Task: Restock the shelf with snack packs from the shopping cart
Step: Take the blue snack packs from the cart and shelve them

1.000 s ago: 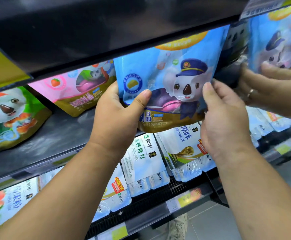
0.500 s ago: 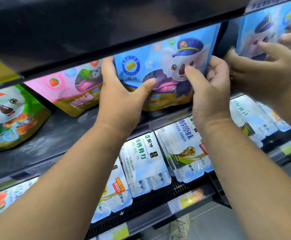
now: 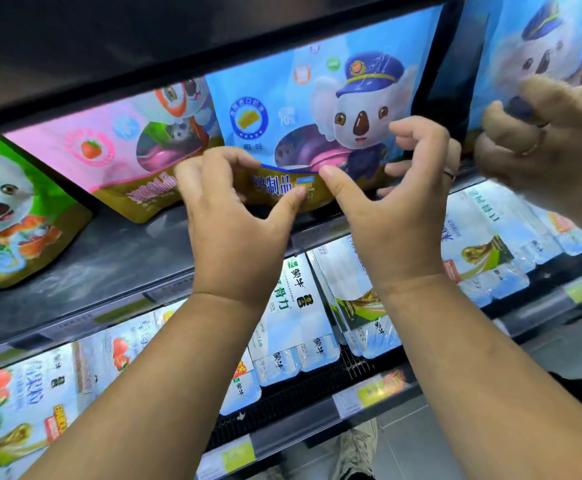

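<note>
A blue snack pack [image 3: 317, 109] with a koala in a police cap stands upright on the dark middle shelf [image 3: 109, 258], under the shelf above. My left hand [image 3: 234, 220] pinches its gold bottom edge, thumb on the front and fingers curled over the lower left corner. At the lower right corner my right hand [image 3: 397, 209] holds the pack, thumb on the front and fingers curled by the right edge. The shopping cart is out of view.
A pink pack [image 3: 109, 150] and a green pack [image 3: 12, 209] lean on the same shelf to the left. At the right, another person's hand [image 3: 542, 150] handles a second blue pack [image 3: 511, 46]. White milk packs [image 3: 293, 306] fill the lower shelf.
The blue pack went from held in front of the shelf to standing on it. My hands slid down its sides to the bottom edge. The other person's hand stayed at the right.
</note>
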Tool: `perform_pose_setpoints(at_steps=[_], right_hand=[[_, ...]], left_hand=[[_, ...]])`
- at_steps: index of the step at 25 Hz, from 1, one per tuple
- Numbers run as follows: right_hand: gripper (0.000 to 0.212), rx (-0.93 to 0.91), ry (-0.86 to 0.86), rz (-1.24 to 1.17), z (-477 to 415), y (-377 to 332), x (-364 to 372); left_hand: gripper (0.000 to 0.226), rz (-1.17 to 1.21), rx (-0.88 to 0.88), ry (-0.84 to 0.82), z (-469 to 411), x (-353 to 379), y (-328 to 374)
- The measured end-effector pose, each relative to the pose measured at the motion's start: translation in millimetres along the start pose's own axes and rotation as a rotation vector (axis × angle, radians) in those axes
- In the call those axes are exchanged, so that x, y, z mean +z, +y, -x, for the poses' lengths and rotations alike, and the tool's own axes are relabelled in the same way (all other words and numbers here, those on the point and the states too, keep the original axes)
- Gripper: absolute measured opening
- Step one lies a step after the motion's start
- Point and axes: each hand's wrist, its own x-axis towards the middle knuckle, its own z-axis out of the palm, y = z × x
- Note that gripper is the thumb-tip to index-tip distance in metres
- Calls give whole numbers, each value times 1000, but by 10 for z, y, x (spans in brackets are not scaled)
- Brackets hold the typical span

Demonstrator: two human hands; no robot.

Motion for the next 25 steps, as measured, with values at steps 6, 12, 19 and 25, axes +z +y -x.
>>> perform_pose_setpoints(at_steps=[6, 12, 19, 25], right_hand=[[62, 26, -37, 21, -251, 71, 32], [54, 24, -10, 14, -323, 114, 157], [48, 25, 79, 20, -368, 42, 375], [46, 68, 59, 90, -503, -13, 547]], left_hand=[[36, 21, -64, -55, -119, 111, 89], [40, 8, -61, -55, -261, 256, 81], [33, -80, -91, 26, -417, 454, 131], [36, -146, -94, 39, -642, 505, 96]])
